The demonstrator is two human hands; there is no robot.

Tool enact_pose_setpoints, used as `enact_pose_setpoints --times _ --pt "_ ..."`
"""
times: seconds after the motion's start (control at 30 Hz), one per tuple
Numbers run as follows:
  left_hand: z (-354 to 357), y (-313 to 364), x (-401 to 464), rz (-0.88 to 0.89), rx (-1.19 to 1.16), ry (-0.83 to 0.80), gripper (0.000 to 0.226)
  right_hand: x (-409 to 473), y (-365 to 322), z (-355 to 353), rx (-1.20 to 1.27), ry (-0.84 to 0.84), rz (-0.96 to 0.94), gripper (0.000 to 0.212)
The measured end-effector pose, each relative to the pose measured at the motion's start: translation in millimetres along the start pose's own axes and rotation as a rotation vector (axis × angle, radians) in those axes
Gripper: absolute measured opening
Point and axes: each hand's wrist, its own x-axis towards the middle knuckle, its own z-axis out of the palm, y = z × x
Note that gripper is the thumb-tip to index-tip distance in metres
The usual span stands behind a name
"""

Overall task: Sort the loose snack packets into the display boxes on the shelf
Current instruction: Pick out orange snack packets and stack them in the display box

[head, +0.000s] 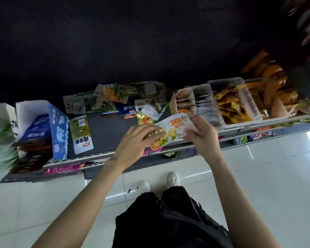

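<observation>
Over the shelf's front edge I hold a white and orange snack packet (174, 128) between both hands. My left hand (136, 142) grips its lower left end, and my right hand (203, 135) pinches its right edge. Just beyond my right hand stands a display box (185, 102) with orange packets and a row of pale ones. A heap of loose packets (125, 97) lies at the back of the shelf. A single yellow and white packet (81, 134) lies flat to the left.
A blue display box (58, 131) and a white one (0, 111) stand at the left. A clear tray (238, 101) of yellow packets sits at the right, with orange bags (274, 83) past it. Lower shelves hold more packets. White tiled floor lies below.
</observation>
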Motion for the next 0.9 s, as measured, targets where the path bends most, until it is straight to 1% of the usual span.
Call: enact_pose_setpoints --times 0.03,0.07,0.1,0.17,0.23,0.3,0.37,0.47,0.57,0.7,0.8,0.83,0.9 --pt "4.2 1.9 7.0 -0.035 -0.010 -0.041 0.078 -0.9 3.8 -9.4 -0.046 0.071 -0.053 0.035" --pt "7.3 4.7 15.6 -0.085 -0.036 -0.064 0.077 -1.0 6.3 -19.8 -0.113 0.141 -0.114 0.036" --pt "9.0 8.5 25.8 -0.154 -0.083 -0.081 0.072 0.7 8.2 -30.7 -0.172 0.198 -0.181 0.031" --pt "8.8 18.2 52.2 -0.353 -0.270 -0.113 0.061 9.0 7.6 -52.2 -0.264 0.283 -0.292 0.019" --pt "9.9 27.1 80.2 -0.513 -0.470 -0.093 0.058 22.8 5.6 -67.9 -0.350 0.324 -0.390 0.018" --pt "15.1 34.2 102.6 -0.570 -0.555 -0.053 0.053 38.4 5.8 -74.8 -0.410 0.305 -0.468 0.019" --pt "25.2 40.1 114.9 -0.626 -0.588 -0.007 0.040 52.8 8.8 -74.4 -0.439 0.249 -0.540 0.021" --pt "45.3 45.9 121.9 -0.772 -0.651 0.085 0.021 67.3 13.7 -71.3 -0.491 0.149 -0.612 0.024" --pt "60.2 48.9 126.3 -0.822 -0.632 0.068 0.018 78.4 25.6 -76.0 -0.504 0.102 -0.598 0.025" --pt "69.5 49.9 134.2 -0.845 -0.547 0.016 0.027 87.8 38.9 -76.2 -0.561 0.070 -0.571 0.029" --pt "72.6 48.4 135.5 -0.849 -0.373 -0.081 0.031 89.9 44.8 -61.5 -0.723 0.023 -0.626 0.038" --pt "72.1 48.5 134.6 -0.838 -0.310 -0.090 0.030 91.0 47.8 -55.6 -0.768 0.005 -0.641 0.041" --pt "69.8 51.3 131.8 -0.780 -0.239 -0.014 0.027 95.6 52.0 -46.4 -0.811 -0.007 -0.649 0.042"
